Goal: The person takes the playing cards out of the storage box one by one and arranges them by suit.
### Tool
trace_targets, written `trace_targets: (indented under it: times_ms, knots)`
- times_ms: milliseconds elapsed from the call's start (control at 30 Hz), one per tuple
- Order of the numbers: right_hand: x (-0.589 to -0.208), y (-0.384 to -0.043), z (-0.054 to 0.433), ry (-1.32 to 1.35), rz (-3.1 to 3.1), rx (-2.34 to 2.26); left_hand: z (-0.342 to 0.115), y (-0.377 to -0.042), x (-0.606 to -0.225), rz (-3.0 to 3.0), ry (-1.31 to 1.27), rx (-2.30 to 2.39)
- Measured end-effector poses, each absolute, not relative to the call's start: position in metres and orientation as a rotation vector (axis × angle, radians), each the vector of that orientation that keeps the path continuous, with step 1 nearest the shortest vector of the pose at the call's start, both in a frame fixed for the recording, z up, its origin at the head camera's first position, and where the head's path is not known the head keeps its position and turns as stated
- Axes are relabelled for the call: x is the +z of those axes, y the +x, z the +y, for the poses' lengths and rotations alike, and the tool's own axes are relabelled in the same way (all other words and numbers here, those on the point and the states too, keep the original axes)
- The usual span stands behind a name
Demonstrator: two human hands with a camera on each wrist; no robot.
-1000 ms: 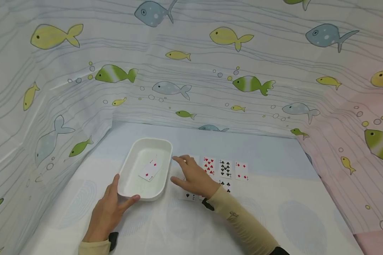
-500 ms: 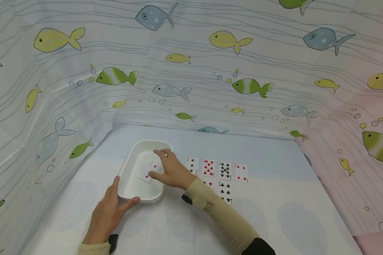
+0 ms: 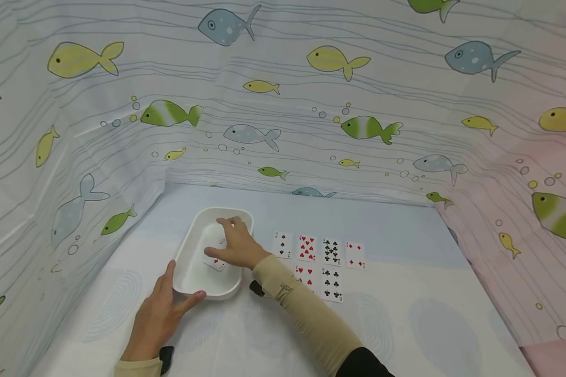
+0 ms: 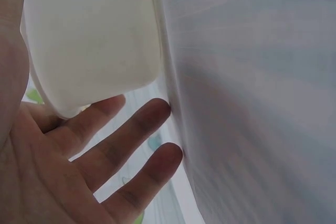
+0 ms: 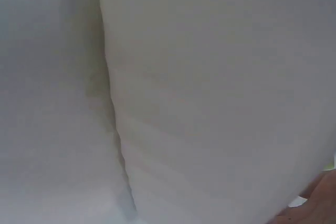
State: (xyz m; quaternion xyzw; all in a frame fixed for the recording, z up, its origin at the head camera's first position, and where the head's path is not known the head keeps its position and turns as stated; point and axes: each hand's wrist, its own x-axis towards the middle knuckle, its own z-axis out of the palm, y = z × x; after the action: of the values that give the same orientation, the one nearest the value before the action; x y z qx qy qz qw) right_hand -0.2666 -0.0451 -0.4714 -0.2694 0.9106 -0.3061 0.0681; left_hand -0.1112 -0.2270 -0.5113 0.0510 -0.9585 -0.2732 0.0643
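A white tray (image 3: 181, 285) stands on the table at centre left. My left hand (image 3: 153, 317) rests against its near left corner, the thumb on the near rim and the index finger along the left side. In the left wrist view, the fingers (image 4: 110, 156) are spread and fairly straight beside the tray wall. My right hand (image 3: 236, 246) is over the tray's right side, thumb and index finger apart, with nothing visible between them. Below it lies a red diamond playing card (image 3: 214, 263), partly hidden by the thumb. The right wrist view mostly shows a pale surface.
To the right of the tray, face-up playing cards lie in two rows, among them a spade card (image 3: 283, 245), a four of diamonds (image 3: 355, 255) and a club card (image 3: 332, 285). My right sleeve covers part of the near row. Fish-printed curtains (image 3: 245, 167) surround the table.
My right hand has moved left from above the cards to over the tray, now hiding part of the diamond card. The left hand stays at the tray's corner.
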Motion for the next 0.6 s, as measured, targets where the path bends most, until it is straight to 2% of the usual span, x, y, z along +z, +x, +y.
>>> trace_targets:
  times_ms: [133,367,600]
  knots:
    - [-0.482,-0.268,-0.052,-0.842,2.836,-0.743,-0.227,-0.111,-0.511,-2.901,0.151,-0.825]
    - [-0.504,-0.266,-0.062,-0.975,3.050,-0.156,-0.228,-0.112,-0.511,-2.890,0.149,-0.810]
    - [-0.511,-0.263,-0.065,-0.952,3.102,0.037,-0.227,-0.113,-0.513,-2.882,0.151,-0.815]
